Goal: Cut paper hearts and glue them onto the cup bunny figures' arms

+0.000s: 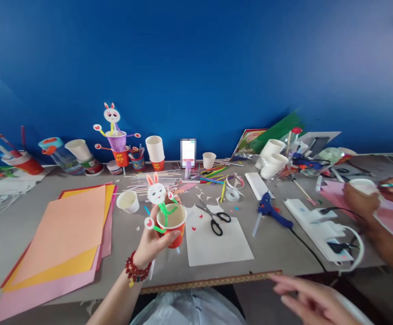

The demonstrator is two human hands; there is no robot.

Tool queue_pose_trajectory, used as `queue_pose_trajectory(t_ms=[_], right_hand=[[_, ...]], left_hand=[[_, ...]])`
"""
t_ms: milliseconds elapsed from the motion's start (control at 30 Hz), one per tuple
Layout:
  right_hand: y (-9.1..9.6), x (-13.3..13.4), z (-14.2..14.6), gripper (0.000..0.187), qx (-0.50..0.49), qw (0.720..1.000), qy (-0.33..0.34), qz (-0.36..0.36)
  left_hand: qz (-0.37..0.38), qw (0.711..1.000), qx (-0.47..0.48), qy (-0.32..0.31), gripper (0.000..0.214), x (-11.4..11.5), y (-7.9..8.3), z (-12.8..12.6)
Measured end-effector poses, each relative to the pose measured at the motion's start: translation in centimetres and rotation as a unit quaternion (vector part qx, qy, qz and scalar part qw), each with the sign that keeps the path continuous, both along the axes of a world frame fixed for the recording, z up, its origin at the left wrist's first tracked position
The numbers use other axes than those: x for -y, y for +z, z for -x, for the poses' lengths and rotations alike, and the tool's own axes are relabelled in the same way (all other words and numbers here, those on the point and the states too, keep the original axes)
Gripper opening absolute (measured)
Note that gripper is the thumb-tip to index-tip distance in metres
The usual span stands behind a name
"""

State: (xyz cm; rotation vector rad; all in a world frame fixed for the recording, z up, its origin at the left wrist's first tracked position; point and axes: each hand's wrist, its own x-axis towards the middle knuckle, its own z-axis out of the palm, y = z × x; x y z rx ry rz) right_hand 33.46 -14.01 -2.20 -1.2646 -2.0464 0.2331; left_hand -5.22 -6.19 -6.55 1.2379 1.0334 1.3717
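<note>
My left hand (159, 239) is wrapped round a red paper cup (175, 237), its mouth facing up and toward me. A white paper rabbit face (156, 194) with pink ears stands at the cup's rim on green pipe-cleaner arms, with round paper paws at their ends. Past the table's front edge, my right hand (306, 295) is held with fingers stretched out and nothing in it. Black-handled scissors (216, 221) lie on a white sheet of paper (218, 250), right of the cup, with small red-marked paper pieces nearby.
Coloured paper sheets (61, 225) lie at left. A blue glue gun (274, 212) and a white power strip (318, 230) lie at right, with cords. A finished-looking rabbit figure (117, 140) stands at the back. Another person's hand (362, 201) holds a white cup (363, 186).
</note>
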Motion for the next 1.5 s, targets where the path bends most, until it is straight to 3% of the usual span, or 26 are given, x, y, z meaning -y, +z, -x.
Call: queue_pose_trajectory(t_ms=[33,67,100,167,300,433,633,1033,1500], right_hand=[[0.2,-1.1,2.2,0.016,-0.009,0.990,0.116,0.082],[0.4,-2.2,4.5,0.021,-0.025,0.978,0.158,0.134],[0.6,-3.2,6.9,0.026,-0.053,0.982,0.127,0.126],[1.0,-4.8,11.4,0.013,-0.088,0.995,0.051,0.012],[2.3,-5.6,17.8,0.014,-0.150,0.975,0.131,-0.101],[3.0,-5.2,20.8,0.023,-0.136,0.971,0.167,-0.107],[2.1,-5.4,21.7,0.019,-0.128,0.977,0.142,-0.097],[1.4,-5.6,22.2,0.016,-0.148,0.974,0.131,-0.109],[1.9,-5.3,22.5,0.024,-0.138,0.975,0.127,-0.119]], left_hand=[[-0.007,1.000,-0.006,-0.008,0.078,0.1,0.0,-0.3],[-0.016,1.000,-0.010,-0.015,0.077,0.3,0.0,-0.5],[-0.029,0.999,-0.015,-0.023,0.077,0.5,0.1,-0.6],[-0.052,0.998,-0.025,-0.025,0.076,0.9,0.5,-0.7],[-0.076,0.996,-0.056,-0.001,0.072,1.5,1.3,-0.6],[-0.105,0.990,-0.091,0.015,0.056,1.6,1.1,-0.7],[-0.133,0.987,-0.094,-0.010,0.066,1.5,0.6,-0.9],[-0.155,0.982,-0.108,0.006,0.058,1.5,0.8,-1.1],[-0.158,0.980,-0.119,0.011,0.061,1.5,1.2,-0.9]])
